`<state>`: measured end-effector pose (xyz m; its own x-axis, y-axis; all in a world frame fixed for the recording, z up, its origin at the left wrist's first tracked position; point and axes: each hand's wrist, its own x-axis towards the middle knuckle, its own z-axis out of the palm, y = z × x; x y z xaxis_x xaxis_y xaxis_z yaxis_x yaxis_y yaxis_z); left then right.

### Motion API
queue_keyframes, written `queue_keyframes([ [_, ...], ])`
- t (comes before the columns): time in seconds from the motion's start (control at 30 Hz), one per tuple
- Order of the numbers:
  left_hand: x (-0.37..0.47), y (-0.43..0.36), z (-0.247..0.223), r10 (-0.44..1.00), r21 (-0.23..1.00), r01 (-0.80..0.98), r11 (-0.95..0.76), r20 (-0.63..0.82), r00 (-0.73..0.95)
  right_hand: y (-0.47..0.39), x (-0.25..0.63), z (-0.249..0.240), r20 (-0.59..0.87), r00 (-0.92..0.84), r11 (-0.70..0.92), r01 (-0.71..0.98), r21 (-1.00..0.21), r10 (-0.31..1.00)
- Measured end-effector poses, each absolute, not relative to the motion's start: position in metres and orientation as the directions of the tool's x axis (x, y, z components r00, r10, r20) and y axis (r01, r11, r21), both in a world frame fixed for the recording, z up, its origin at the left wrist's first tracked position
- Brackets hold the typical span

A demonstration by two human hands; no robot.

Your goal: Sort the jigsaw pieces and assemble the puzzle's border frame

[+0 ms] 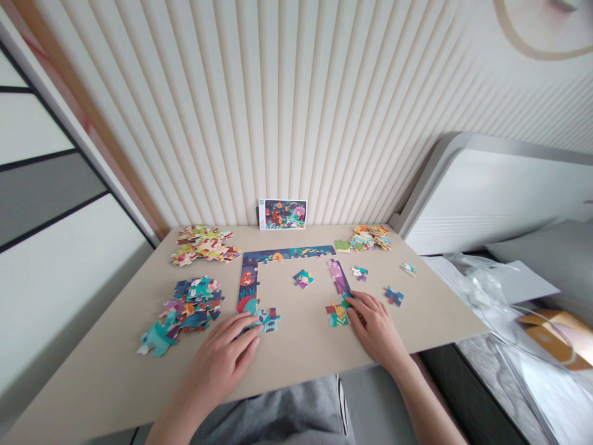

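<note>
A partly joined jigsaw puzzle frame [248,281] lies on the table, with a top strip, a left side and a right side. My left hand [225,349] rests over its lower left corner, fingers stretched out on the pieces, beside a teal and purple corner section [269,319]. At the lower right, my right hand [374,324] lies with extended fingers on the edge of a section with yellow leaves [339,315]. Its fingertips hide part of those pieces. Inside the frame sits a loose teal and purple piece [303,279].
Piles of blue-purple pieces [188,312] and yellow-red pieces [204,245] lie at left; orange-green pieces [370,237] are at back right. Loose pieces, including a blue piece [393,296], lie right of the frame. A picture card [283,214] leans against the ribbed wall.
</note>
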<state>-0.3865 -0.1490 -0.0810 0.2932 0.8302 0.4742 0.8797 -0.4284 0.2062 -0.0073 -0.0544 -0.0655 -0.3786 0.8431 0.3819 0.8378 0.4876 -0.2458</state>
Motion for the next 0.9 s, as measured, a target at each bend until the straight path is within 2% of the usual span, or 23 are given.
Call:
queue_keyframes([
  [0.27, -0.3854, -0.1495, -0.0792, 0.836, 0.231, 0.878, -0.419, 0.475, 0.274, -0.0530, -0.0073, -0.0668, 0.385, -0.379, 0.488, 0.839, -0.240, 0.841],
  [0.7, -0.3851, -0.1490, -0.0774, 0.818, 0.174, 0.884, -0.434, 0.488, 0.305, -0.0514, -0.0104, -0.0636, 0.375, -0.371, 0.476, 0.846, -0.242, 0.850],
  [0.9, -0.3838, -0.1492, -0.0747, 0.810, 0.198, 0.874, -0.444, 0.505, 0.297, -0.0483, -0.0103, -0.0644, 0.364, -0.381, 0.478, 0.849, -0.226, 0.850],
])
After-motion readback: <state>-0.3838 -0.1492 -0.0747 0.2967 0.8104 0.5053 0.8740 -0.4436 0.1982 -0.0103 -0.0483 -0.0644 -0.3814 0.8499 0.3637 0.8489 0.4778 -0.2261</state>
